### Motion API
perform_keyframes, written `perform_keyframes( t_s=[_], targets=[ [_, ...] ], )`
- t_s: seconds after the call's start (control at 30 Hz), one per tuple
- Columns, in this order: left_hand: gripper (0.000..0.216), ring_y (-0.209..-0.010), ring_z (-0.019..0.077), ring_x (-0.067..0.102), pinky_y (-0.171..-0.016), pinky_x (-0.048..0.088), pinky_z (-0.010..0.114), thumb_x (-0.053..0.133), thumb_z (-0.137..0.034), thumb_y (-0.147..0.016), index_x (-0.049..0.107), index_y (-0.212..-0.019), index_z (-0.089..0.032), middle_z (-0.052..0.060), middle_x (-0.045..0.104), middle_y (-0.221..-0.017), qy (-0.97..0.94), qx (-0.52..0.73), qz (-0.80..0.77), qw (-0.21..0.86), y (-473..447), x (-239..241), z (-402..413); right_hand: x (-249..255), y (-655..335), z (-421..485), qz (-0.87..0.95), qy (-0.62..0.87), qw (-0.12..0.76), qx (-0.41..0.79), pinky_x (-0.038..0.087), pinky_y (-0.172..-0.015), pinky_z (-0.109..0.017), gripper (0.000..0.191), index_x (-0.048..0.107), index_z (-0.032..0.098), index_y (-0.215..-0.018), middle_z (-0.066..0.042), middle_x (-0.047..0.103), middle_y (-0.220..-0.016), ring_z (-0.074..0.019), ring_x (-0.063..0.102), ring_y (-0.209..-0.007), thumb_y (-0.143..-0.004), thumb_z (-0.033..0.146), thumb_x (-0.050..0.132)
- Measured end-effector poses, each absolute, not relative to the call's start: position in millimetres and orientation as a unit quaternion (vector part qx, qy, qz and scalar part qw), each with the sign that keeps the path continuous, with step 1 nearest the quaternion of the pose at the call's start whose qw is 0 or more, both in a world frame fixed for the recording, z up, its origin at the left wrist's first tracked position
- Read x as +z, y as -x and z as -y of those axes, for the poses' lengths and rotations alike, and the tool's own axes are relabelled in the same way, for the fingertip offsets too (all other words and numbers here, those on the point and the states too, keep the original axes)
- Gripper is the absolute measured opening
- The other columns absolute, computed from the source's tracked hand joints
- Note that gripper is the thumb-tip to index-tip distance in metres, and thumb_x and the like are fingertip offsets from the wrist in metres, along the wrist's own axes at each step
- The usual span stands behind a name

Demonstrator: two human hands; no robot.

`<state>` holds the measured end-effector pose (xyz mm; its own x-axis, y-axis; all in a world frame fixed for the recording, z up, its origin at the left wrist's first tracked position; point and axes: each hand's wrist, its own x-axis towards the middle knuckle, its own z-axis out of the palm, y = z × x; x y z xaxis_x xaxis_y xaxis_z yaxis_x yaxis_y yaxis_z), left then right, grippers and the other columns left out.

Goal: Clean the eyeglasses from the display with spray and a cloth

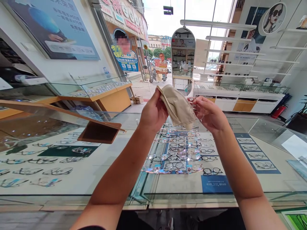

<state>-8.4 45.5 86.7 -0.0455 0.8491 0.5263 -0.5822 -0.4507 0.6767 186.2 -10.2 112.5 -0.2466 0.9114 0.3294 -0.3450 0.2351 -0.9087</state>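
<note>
A beige cloth [177, 103] hangs in folds from my left hand [154, 110], pinched between the thumb and fingers, above the glass counter. To its right, my right hand [212, 113] grips a pair of thin-framed eyeglasses [188, 89] by the fingertips. One clear lens shows beyond the cloth's upper right edge, and the cloth hides part of the frame. Below both hands, rows of eyeglasses [177, 148] lie in the glass display case.
More eyeglasses [57, 171] lie under glass at left, near a brown wooden tray-like piece [99, 131]. A blue card [216, 184] sits near the counter's front edge. Beyond stand an arched mirror [183, 64], a wooden display cabinet [115, 99] and white wall shelves [230, 38].
</note>
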Motion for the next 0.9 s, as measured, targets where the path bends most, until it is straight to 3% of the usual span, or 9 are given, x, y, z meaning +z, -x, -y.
perform_keyframes(
  t_s=[0.13, 0.3, 0.43, 0.57, 0.8, 0.9],
  targets=[
    [0.026, -0.113, 0.0215, 0.074, -0.09, 0.063, 0.03, 0.07, -0.05, -0.095, 0.071, -0.097, -0.024, 0.005, 0.078, -0.1, -0.471, 0.721, -0.155, 0.484, 16, 89, -44, 111, -186, 9, 0.556, 0.278, 0.595, 0.509, 0.049, -0.097, -0.038, 0.018, 0.067, 0.026, -0.073, -0.004, 0.074, -0.104, -0.0219, 0.064, -0.109, -0.072, 0.035, 0.082],
    [0.033, -0.114, 0.0249, 0.074, -0.092, 0.063, 0.034, 0.07, -0.055, -0.094, 0.072, -0.1, -0.022, 0.007, 0.077, -0.101, -0.521, 0.69, -0.14, 0.483, 7, 95, -28, 107, -180, 16, 0.622, 0.306, 0.61, 0.384, 0.047, -0.097, -0.041, 0.016, 0.071, 0.027, -0.081, -0.003, 0.075, -0.094, -0.021, 0.065, -0.1, -0.083, 0.041, 0.078],
    [0.037, -0.121, 0.0286, 0.07, -0.097, 0.061, 0.038, 0.073, -0.056, -0.092, 0.072, -0.096, -0.019, 0.01, 0.076, -0.101, -0.558, 0.654, -0.122, 0.495, -8, 95, -9, 101, -168, 22, 0.703, 0.36, 0.592, 0.159, 0.045, -0.094, -0.044, 0.016, 0.065, 0.027, -0.078, -0.004, 0.071, -0.089, -0.0227, 0.061, -0.092, -0.09, 0.036, 0.069],
    [0.042, -0.123, 0.0265, 0.068, -0.1, 0.059, 0.037, 0.077, -0.061, -0.088, 0.073, -0.094, -0.02, 0.008, 0.076, -0.106, -0.578, 0.634, -0.106, 0.503, -20, 88, -1, 93, -157, 21, 0.737, 0.431, 0.518, -0.053, 0.04, -0.088, -0.046, 0.017, 0.059, 0.026, -0.079, -0.009, 0.07, -0.092, -0.0267, 0.056, -0.091, -0.096, 0.028, 0.055],
    [0.047, -0.114, 0.0252, 0.071, -0.1, 0.059, 0.036, 0.076, -0.067, -0.087, 0.076, -0.093, -0.021, 0.007, 0.078, -0.099, -0.621, 0.623, -0.129, 0.457, -22, 84, -4, 96, -166, 16, 0.718, 0.47, 0.509, -0.069, 0.038, -0.089, -0.048, 0.017, 0.057, 0.025, -0.081, -0.012, 0.069, -0.096, -0.0291, 0.054, -0.093, -0.098, 0.029, 0.053],
    [0.043, -0.102, 0.0238, 0.073, -0.093, 0.061, 0.035, 0.08, -0.063, -0.084, 0.076, -0.086, -0.02, 0.007, 0.076, -0.092, -0.615, 0.625, -0.136, 0.46, -12, 88, -9, 100, -176, 12, 0.704, 0.467, 0.533, -0.04, 0.038, -0.091, -0.048, 0.016, 0.055, 0.026, -0.08, -0.01, 0.069, -0.094, -0.0282, 0.055, -0.094, -0.095, 0.029, 0.056]
  ],
)
